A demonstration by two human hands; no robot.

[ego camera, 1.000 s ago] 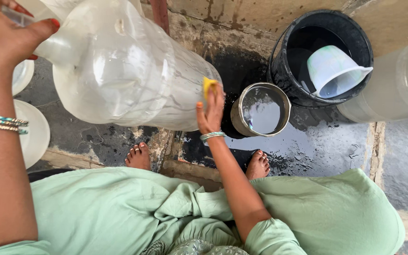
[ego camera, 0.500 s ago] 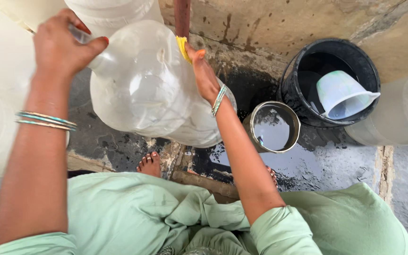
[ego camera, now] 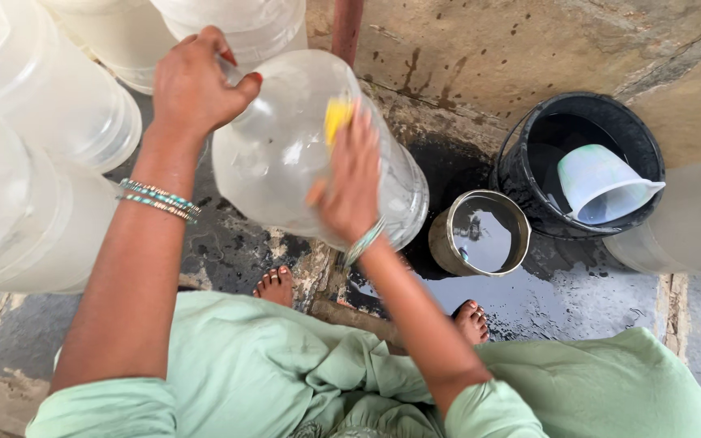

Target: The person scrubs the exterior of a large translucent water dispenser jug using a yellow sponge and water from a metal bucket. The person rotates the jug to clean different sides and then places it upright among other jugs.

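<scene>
- At the left edge of the wet floor [ego camera: 229,243], we see clear plastic jugs [ego camera: 34,162] standing close together.
- Our left hand [ego camera: 196,85] has its fingers wrapped tight around the neck of the large clear water jug [ego camera: 285,170], which is tilted on its side above the floor, neck up and to the left.
- Our right hand [ego camera: 350,182] lies on the jug's wall, its fingers curled round a yellow scrubber [ego camera: 337,118] and pressing it to the plastic.
- To scrub well, we judge it best to keep the neck grip firm, press the scrubber flat, and turn the jug so every side is reached.
- Right of the jug, touching its base, stands a small metal pot [ego camera: 480,231] of water.
- Near the floor's right edge sits a black bucket [ego camera: 529,174] with a pale mug [ego camera: 602,186] inside, just beside another clear jug [ego camera: 691,219].
</scene>
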